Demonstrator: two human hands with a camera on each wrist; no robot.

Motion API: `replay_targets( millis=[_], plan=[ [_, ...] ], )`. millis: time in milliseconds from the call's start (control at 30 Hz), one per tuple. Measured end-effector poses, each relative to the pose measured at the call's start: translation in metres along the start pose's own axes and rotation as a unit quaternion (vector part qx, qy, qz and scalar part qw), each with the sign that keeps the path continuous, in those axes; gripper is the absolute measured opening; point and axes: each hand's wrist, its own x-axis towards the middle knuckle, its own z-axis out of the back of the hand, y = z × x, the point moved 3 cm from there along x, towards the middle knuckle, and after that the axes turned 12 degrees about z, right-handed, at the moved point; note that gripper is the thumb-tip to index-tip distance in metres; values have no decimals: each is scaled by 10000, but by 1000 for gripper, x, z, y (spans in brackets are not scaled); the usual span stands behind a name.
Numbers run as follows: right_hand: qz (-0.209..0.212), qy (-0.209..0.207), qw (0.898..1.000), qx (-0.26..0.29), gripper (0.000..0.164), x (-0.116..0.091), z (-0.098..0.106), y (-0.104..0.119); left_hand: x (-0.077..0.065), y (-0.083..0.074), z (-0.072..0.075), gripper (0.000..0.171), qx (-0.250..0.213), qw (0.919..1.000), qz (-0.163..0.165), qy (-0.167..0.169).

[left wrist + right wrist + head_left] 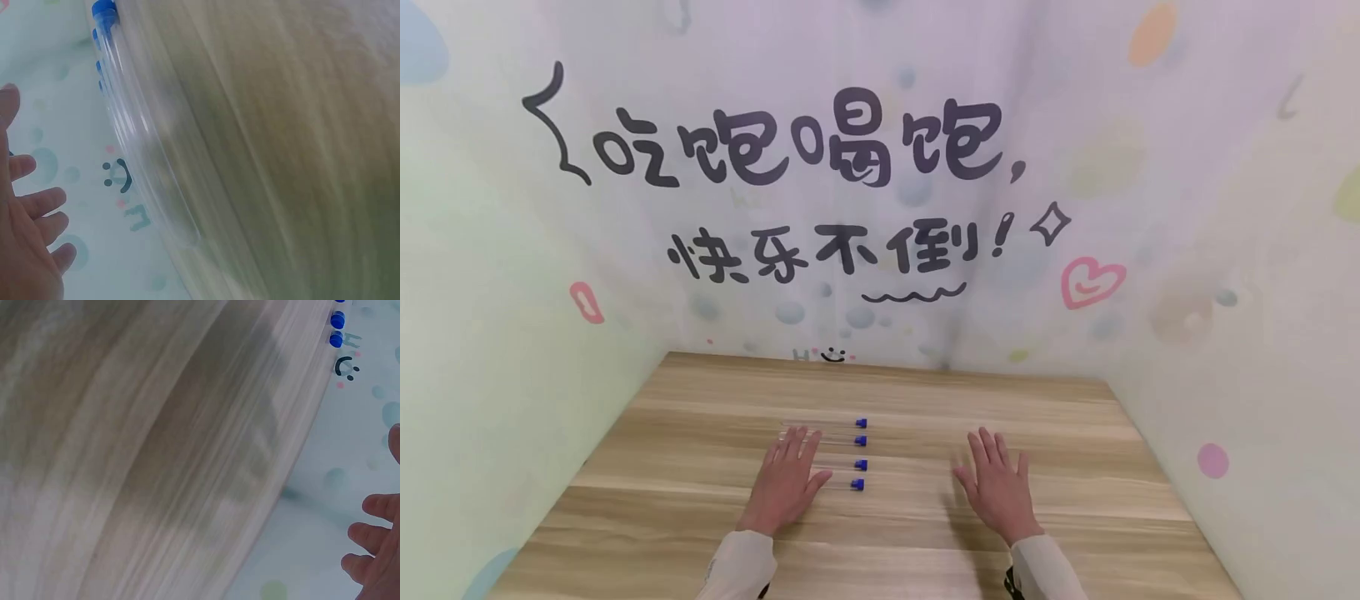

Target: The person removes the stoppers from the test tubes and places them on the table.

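Note:
Several clear tubes (147, 137) with blue caps (861, 441) lie side by side on the wooden table, caps pointing right. My left hand (784, 482) is held over their left ends and covers part of them in the head view. Its fingers are extended, and the left wrist view shows it apart from the tubes with nothing in its grasp. To the right of the caps, my right hand (1000, 487) hovers above bare wood, palm down, fingers spread. The right wrist view shows its fingertips (359, 567) holding nothing.
The wooden table (910, 550) is bounded by a back wall (880, 325) printed with dark lettering and coloured spots. Pale side walls (1225, 350) stand left and right. A shadow falls on the wood beneath the right hand.

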Motion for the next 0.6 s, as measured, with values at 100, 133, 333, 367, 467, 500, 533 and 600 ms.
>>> replay_targets(
  millis=[100,133,333,367,467,500,533,600],
  plan=[
    [-24,92,9999,101,56,-2,-4,1,-2,2,-2,57,169,9998,-50,-27],
    [-49,121,9998,150,56,-2,-4,1,-1,1,-3,57,205,9997,-80,-43],
    [-79,165,9992,368,52,-4,-6,6,-3,3,-8,53,264,9996,-115,73],
    [-54,134,9993,348,51,-4,-6,6,-4,3,-9,50,267,9995,-99,114],
    [-4,64,9996,285,50,-3,-7,8,-3,3,-11,44,294,9994,-81,187],
    [22,34,9997,255,49,-3,-7,8,-2,2,-11,42,292,9993,-78,207],
    [40,3,9997,238,49,-3,-7,8,-2,2,-12,40,282,9993,-78,224],
    [81,-59,9997,215,47,-3,-6,9,-1,1,-12,37,251,9993,-69,265]
  ],
)
